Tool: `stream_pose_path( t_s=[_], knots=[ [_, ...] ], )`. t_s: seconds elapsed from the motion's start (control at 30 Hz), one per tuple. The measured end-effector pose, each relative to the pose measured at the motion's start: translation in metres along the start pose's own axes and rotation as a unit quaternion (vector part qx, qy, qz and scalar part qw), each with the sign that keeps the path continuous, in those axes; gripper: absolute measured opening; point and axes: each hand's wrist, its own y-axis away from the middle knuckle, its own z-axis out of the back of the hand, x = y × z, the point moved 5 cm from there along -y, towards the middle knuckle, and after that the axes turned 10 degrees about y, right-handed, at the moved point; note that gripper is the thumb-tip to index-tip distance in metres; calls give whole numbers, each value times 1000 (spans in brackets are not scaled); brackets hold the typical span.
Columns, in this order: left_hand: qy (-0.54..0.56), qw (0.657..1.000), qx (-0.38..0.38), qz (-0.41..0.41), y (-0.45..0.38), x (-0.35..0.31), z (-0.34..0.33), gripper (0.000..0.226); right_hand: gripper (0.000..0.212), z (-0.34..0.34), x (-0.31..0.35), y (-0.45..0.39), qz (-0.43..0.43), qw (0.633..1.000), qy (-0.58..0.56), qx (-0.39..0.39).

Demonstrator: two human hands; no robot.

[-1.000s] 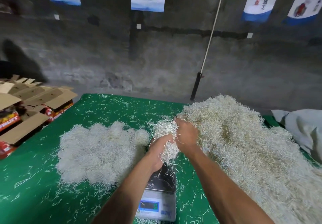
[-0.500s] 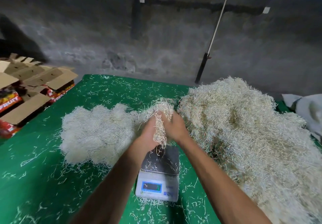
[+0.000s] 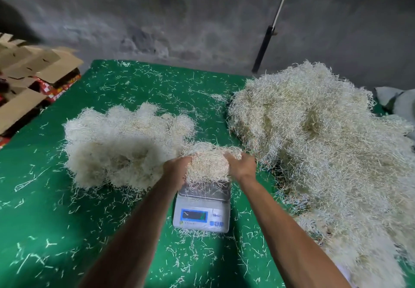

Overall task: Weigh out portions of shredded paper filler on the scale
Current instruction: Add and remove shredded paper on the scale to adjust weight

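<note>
Pale shredded clump [image 3: 207, 164] sits on the white scale [image 3: 202, 211] (display unreadable).

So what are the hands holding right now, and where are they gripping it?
A clump of shredded paper, pressed between the left hand and right hand at its two sides, above the scale.

Left hand [image 3: 177, 171] and right hand [image 3: 241, 166] clasp filler clump [image 3: 208, 164] over scale [image 3: 202, 209]; pile [image 3: 325, 142] right.

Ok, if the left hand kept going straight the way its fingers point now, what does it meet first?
The clump of shredded paper it already grips above the scale. Beyond that, likely the right hand, though depth is unclear.
</note>
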Motion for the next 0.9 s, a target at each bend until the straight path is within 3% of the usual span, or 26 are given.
stream_pose_path(
  t_s=[0.1, 0.2, 0.3, 0.4, 0.47, 0.63, 0.9],
  knots=[
    [-103, 991, -55, -60, -13, 5, 0, 22, 76, -14, -24, -6, -33, 999, 15, 17],
    [-126, 987, -79, -59, -20, 11, -2, 26, 36, -22, -40, -10, -34, 996, 66, 54],
    [-118, 989, -67, -63, -27, 17, 2, 31, 41, -15, -48, -16, -13, 996, 75, 52],
    [-57, 995, 22, -74, -28, 24, 7, 25, 42, 2, -59, -21, -42, 999, 3, 32],
    [-28, 992, 69, -97, -22, 26, 12, 35, 46, 10, -65, -19, -54, 998, -9, 28],
    [48, 992, 76, -87, 14, 29, 23, 51, 37, 20, -72, 2, -35, 999, -19, -5],
    [102, 988, 118, -3, 55, 47, 44, 77, 56, 13, -95, 43, -64, 994, -80, 46]
  ],
)
